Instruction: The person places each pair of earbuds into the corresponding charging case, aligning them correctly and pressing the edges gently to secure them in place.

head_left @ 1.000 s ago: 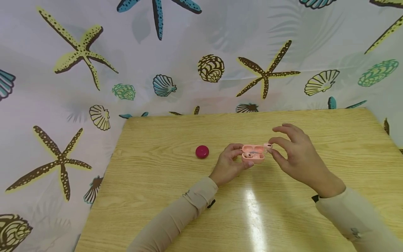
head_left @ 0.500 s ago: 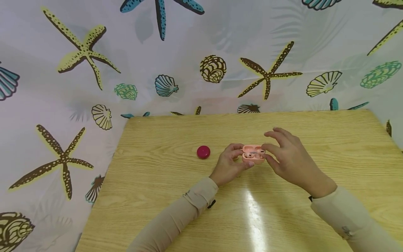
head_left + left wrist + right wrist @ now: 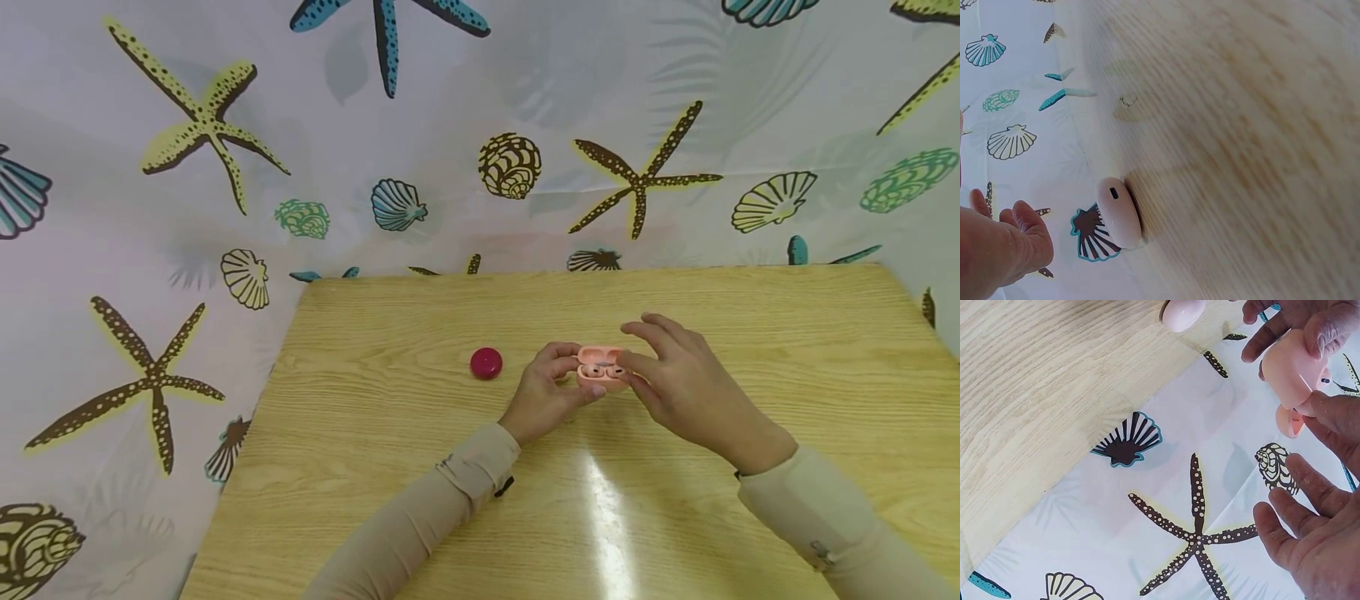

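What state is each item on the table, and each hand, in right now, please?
Pink earbud case: lid open, earbuds seated inside, held above the table.
Left hand: grips the case's left side.
Right hand: fingertips at the case's right edge; grip unclear.
Round red item: resting on the wooden table, untouched.

light wood-grain table (image 3: 390, 467), pale yellowish top w/ a bright glare streak near the front middle. a small round magenta case (image 3: 486, 363) lies flat on it, left of centre, well apart from the edges; in the wrist views it looks pale pink w/ a small dark slot on its side. the pink earbud case (image 3: 602, 369) is at mid-table; can't tell if it touches the top. seashell-print cloth (image 3: 225, 208) hangs behind and left of the table.
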Demonstrator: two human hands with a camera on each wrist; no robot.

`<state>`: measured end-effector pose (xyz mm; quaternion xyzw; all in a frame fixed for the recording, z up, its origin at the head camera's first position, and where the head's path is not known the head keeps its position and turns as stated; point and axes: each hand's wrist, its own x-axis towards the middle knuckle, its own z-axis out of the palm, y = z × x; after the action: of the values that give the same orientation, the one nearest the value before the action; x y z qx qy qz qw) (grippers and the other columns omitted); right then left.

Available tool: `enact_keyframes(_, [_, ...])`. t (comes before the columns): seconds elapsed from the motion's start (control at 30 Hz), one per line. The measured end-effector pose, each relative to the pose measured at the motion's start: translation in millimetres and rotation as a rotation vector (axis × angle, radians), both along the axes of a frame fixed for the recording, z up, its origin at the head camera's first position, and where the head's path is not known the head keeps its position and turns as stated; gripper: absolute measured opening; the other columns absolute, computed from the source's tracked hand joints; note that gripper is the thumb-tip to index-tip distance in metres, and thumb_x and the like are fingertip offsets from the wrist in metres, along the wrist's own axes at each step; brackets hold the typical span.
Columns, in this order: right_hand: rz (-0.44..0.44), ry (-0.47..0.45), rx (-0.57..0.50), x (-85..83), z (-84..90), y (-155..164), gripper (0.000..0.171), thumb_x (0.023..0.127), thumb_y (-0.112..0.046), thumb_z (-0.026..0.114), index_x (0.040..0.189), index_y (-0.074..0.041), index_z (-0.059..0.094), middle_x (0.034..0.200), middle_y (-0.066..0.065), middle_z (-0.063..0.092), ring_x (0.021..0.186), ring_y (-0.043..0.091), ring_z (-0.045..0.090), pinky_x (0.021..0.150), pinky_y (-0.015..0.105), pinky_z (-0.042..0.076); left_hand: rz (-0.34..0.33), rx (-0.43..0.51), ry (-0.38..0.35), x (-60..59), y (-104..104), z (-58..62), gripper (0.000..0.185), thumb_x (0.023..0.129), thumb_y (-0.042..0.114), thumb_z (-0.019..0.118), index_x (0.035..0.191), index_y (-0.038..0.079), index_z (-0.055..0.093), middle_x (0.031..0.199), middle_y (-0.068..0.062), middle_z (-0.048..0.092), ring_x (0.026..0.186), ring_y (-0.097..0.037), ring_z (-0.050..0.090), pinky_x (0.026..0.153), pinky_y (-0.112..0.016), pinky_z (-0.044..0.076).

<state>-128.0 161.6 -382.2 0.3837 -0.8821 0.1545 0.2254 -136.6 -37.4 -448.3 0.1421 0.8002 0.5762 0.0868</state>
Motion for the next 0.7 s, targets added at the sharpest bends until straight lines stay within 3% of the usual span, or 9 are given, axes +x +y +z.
enact_keyframes(0.4, [-0.007,-0.009,0.013,0.3,-4.5,1.2,0.023,0.071,-0.006,0.079,0.092,-0.008,0.070,0.113,0.021,0.063,0.111,0.046,0.057,0.075,0.061,0.051,-0.001,0.017,-0.017,0.8,0.5,-2.2,0.032,0.085,0.023,0.073,0.113,0.009,0.069,0.133,-0.001,0.051,0.127,-0.017,0.046,0.104,-0.048,0.043])
enact_keyframes(0.63, [-0.004,-0.028,0.007,1.7,-6.7,3.1,0.033,0.069,-0.009,0.082,0.099,-0.005,0.069,0.116,0.021,0.062,0.112,0.045,0.056,0.076,0.061,0.050,-0.005,0.020,-0.024,0.4,1.4,-1.6,0.031,0.085,0.023,0.073,0.112,0.008,0.069,0.133,-0.001,0.051,0.127,-0.017,0.046,0.105,-0.049,0.042])
enact_keyframes(0.7, [0.002,-0.025,-0.008,2.1,-7.3,3.6,0.030,0.080,-0.021,0.077,0.103,-0.004,0.067,0.119,0.022,0.061,0.113,0.045,0.055,0.076,0.061,0.050,-0.006,0.022,-0.027,0.4,1.7,-1.4,0.031,0.085,0.023,0.073,0.112,0.008,0.069,0.134,0.000,0.051,0.128,-0.017,0.046,0.105,-0.049,0.042])
